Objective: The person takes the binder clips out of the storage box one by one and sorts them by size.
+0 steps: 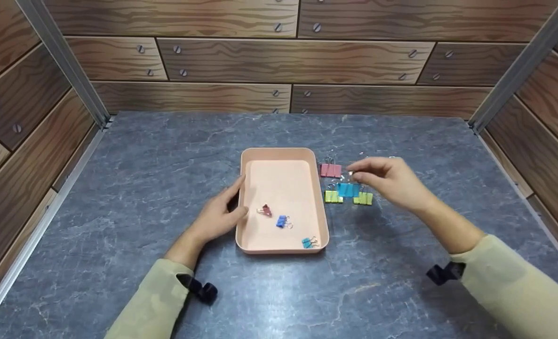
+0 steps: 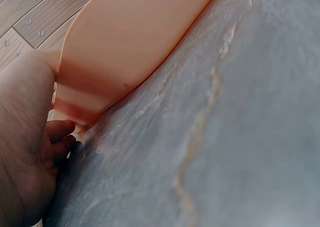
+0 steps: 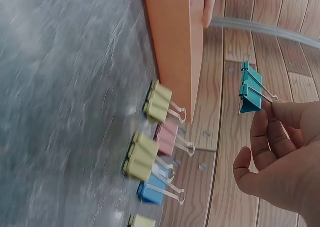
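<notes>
My left hand [image 1: 217, 214] grips the left wall of a peach-coloured tray [image 1: 279, 251], its thumb lapping over the rim. In the left wrist view the curled fingertips [image 2: 62, 132] sit low against the tray's outside. Right of the tray, my right hand [image 1: 392, 181] pinches a teal binder clip [image 3: 251, 87] by its wire handles, holding it up off the table. Inside the tray lie a dark red binder clip [image 1: 266, 210], a blue one [image 1: 281, 221] and a small teal one [image 1: 309, 242], the last in the near right corner.
Beside the tray's right wall lie a pink binder clip [image 1: 330, 170] and yellow-green clips [image 1: 334, 197]. A blue clip [image 3: 152, 189] lies among them in the right wrist view. Wood-patterned walls [image 1: 288, 59] bound the grey marbled table [image 1: 133, 155].
</notes>
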Demonstrator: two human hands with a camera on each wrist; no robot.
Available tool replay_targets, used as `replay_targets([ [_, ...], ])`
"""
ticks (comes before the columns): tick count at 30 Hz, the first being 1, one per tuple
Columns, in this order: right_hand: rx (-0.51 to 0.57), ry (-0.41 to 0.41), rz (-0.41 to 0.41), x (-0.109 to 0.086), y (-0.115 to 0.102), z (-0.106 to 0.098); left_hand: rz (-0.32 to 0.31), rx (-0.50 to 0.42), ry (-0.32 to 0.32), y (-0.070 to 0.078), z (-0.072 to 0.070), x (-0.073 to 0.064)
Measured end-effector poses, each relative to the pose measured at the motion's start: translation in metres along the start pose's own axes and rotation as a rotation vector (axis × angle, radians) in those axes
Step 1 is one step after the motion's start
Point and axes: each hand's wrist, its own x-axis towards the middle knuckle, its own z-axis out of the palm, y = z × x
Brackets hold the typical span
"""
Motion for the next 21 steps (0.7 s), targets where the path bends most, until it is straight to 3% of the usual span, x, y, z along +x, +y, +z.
replay_targets([
  [12,-0.003,0.062,0.005,-0.012,0.021,-0.026,-0.035,0.028,-0.002,0.002,0.000,-0.001],
  [21,-0.034,0.097,0.035,-0.019,0.036,-0.039,-0.035,0.001,-0.003,0.001,0.000,-0.001],
])
